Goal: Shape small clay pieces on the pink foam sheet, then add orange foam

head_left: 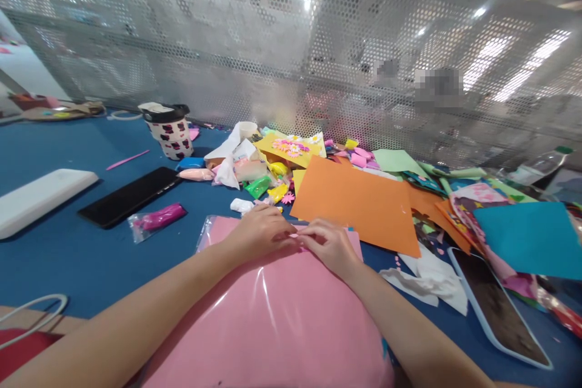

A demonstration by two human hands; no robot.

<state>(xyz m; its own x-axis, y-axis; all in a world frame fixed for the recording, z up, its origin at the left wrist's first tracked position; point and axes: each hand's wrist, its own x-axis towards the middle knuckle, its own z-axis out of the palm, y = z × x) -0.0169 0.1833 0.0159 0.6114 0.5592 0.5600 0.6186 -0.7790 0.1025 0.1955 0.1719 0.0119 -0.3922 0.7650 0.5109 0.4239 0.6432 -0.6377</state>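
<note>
A pink sheet in a clear, shiny plastic sleeve lies in front of me, reaching over the table's near edge. Above its far part my left hand and my right hand meet, fingertips almost touching. Both are closed in a pinch around a small pink piece, largely covered by the fingers; its exact kind is unclear. Just beyond my left hand is a small white packet. An orange paper sheet lies beyond my right hand.
On the left are a white power bank, a black phone, a purple clay packet and a patterned cup. Coloured papers, a blue sheet, crumpled tissue and another phone lie right. A perforated metal screen stands behind.
</note>
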